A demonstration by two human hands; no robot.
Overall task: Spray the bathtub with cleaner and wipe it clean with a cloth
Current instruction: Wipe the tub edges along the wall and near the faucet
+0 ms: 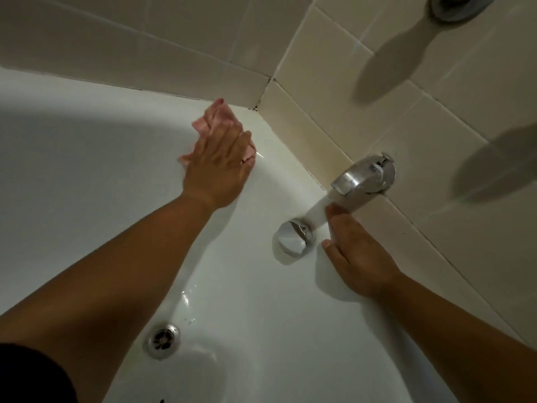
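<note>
wipe | thin pink fabric cloth (221,114) on upper wall of glossy white bathtub (87,175) | left grip (218,167) flat-fingered, pressing it | right grip (360,263) flat, empty, resting on tub | likely limp, light, slippery when wet: press mid-cloth

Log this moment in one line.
wiping | left hand: presses crumpled pink cloth on white bathtub | right hand: flat beneath chrome spout

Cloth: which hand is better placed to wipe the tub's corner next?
Left. The left hand presses flat on the pink cloth beside the corner; the right hand rests bare under the spout.
</note>
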